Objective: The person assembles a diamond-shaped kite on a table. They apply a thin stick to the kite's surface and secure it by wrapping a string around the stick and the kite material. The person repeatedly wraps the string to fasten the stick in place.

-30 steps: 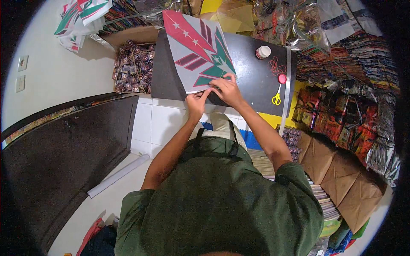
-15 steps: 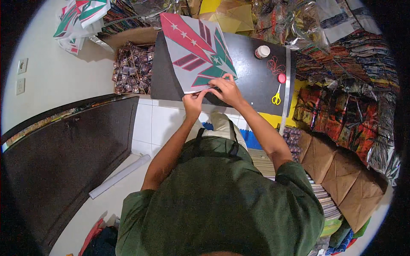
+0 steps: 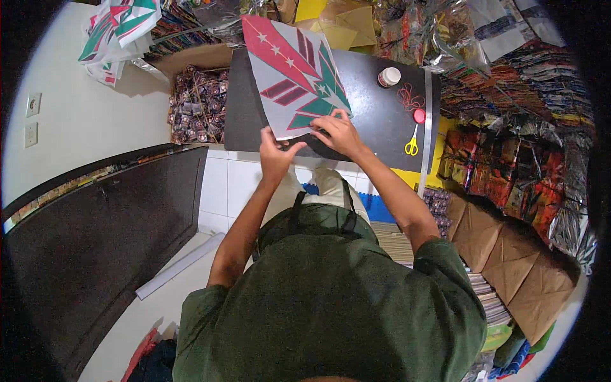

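A diamond-shaped paper kite (image 3: 286,70), white with red and green bands and white stars, lies over the dark table (image 3: 375,108) with its near edge toward me. My right hand (image 3: 337,134) is closed on that near edge, with fingers bent over the printed side and thumb low. At the kite's near left corner is my left hand (image 3: 275,156), its thumb spread away from the fingers. Those fingertips are partly hidden by the corner, and I cannot tell whether they touch it.
On the table's right side are a white-lidded jar (image 3: 389,77), a tangle of red string (image 3: 410,97), a round red cap (image 3: 419,116) and yellow-handled scissors (image 3: 412,143). A box of small bundled packets (image 3: 198,105) stands to the left. Stacked wrapped goods (image 3: 503,172) line the right.
My left hand has let go of the near edge and moved left to the corner, its thumb now spread. The right hand and the kite stay nearly still.
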The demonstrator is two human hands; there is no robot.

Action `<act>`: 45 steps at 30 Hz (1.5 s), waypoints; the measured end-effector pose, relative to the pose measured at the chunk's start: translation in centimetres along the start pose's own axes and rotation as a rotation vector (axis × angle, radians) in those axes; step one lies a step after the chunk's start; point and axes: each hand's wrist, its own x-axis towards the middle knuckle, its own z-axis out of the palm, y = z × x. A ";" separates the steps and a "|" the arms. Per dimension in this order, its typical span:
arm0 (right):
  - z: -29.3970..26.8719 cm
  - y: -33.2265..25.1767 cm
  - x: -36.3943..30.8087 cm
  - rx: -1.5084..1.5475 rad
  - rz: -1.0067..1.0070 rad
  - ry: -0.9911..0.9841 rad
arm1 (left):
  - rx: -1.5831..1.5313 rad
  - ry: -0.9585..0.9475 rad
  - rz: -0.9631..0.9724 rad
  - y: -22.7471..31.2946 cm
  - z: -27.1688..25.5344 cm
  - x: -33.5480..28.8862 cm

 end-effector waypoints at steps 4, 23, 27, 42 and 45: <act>-0.2 -0.2 0.3 0.007 0.002 -0.028 | 0.035 0.104 0.219 -1.2 -1.3 1.3; -0.3 0.5 -0.9 -0.045 -0.051 -0.047 | 0.457 -0.275 0.427 1.2 -5.7 4.1; -0.2 0.4 -1.2 -0.044 -0.037 -0.072 | 0.451 -0.301 0.371 1.3 -5.6 3.8; -0.2 -1.9 -0.2 -0.043 0.014 0.001 | 0.238 -0.284 0.240 1.4 -4.9 3.0; -0.1 -1.9 -0.4 -0.046 0.025 0.009 | 0.212 -0.349 0.142 2.6 -4.8 3.0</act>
